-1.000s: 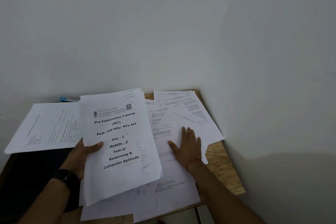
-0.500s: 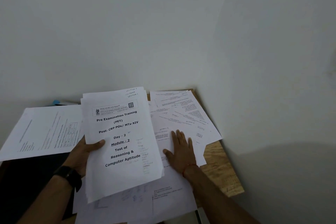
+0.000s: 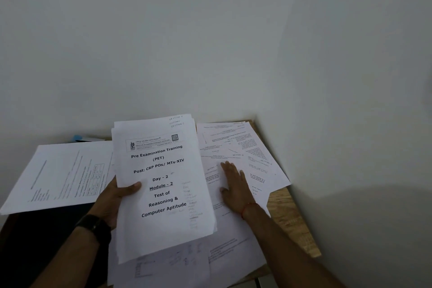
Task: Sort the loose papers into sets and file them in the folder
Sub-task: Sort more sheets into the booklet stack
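A stack of papers (image 3: 161, 189) is gripped by the left hand (image 3: 114, 196). The thumb is laid across the front page and the fingers are curled behind it. The stack is held up off the table (image 3: 292, 217), slightly tilted, and its cover is headed "Pre Examination Training (PET)", with "Day - 2, Module - 2" printed lower down. A black wristband (image 3: 93, 224) is worn on that wrist.

Over on the right, the right hand (image 3: 233, 187) is laid flat, palm down and fingers straight, on the loose papers (image 3: 243, 147). Nothing is grasped by it. A red thread (image 3: 249, 208) is tied at that wrist. These papers are fanned out unevenly across the far right corner of the wooden table, close against the wall, and more sheets are spread beneath the lifted stack at the near edge.

To the left, a separate printed sheet (image 3: 63, 175) is seen lying at an angle over a dark surface. A small blue object (image 3: 78, 137) is glimpsed behind it by the wall; what it is cannot be told.
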